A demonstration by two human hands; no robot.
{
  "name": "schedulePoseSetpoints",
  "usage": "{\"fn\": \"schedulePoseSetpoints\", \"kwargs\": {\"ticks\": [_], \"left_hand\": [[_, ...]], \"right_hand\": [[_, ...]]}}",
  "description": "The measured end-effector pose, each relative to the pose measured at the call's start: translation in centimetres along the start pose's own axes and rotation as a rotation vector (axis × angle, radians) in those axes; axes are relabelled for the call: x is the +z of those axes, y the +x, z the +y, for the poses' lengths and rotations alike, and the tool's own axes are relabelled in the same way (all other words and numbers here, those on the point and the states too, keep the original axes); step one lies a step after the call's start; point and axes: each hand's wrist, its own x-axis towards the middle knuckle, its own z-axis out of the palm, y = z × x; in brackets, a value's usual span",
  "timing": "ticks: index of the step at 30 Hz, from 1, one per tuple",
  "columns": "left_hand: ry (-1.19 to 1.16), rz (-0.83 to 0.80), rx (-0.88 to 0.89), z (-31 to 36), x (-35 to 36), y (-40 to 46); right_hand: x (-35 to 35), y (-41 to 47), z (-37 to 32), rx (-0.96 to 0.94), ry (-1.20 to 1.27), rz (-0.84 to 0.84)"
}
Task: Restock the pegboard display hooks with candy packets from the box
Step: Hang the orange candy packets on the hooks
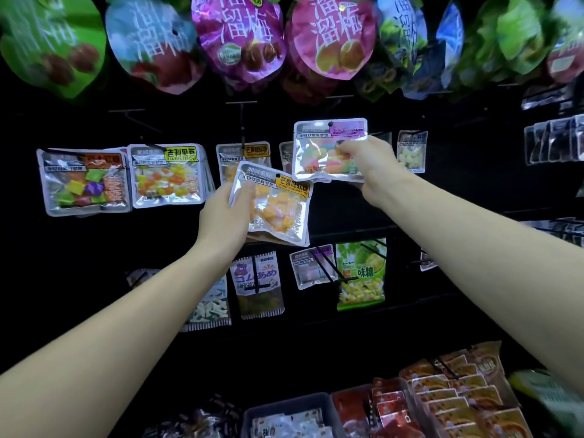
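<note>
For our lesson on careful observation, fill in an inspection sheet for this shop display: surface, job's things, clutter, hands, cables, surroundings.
Surface: black pegboard with wire hooks; some hooks bare.
Job's things: mango candy packet in the left hand; pink-label mixed candy packet in the right hand, raised at hook height. Grey bin of packets at the bottom edge.
Clutter: nothing seen.
Hands: left hand grips the mango packet's left edge; right hand pinches the pink-label packet's right side.
Cables: nothing seen.
Surroundings: large plum snack bags hang above; small candy packets on neighbouring hooks; red and orange packets lower right.
</note>
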Motion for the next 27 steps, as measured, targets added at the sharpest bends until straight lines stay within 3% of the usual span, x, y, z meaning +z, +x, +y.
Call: {"fn": "schedulePoseSetpoints", "kwargs": {"ticks": [27], "left_hand": [[0.019,-0.033,0.004,-8.3,0.5,3.9]], "right_hand": [[4.7,12.3,7.8,0.137,-0.056,0.115]]}}
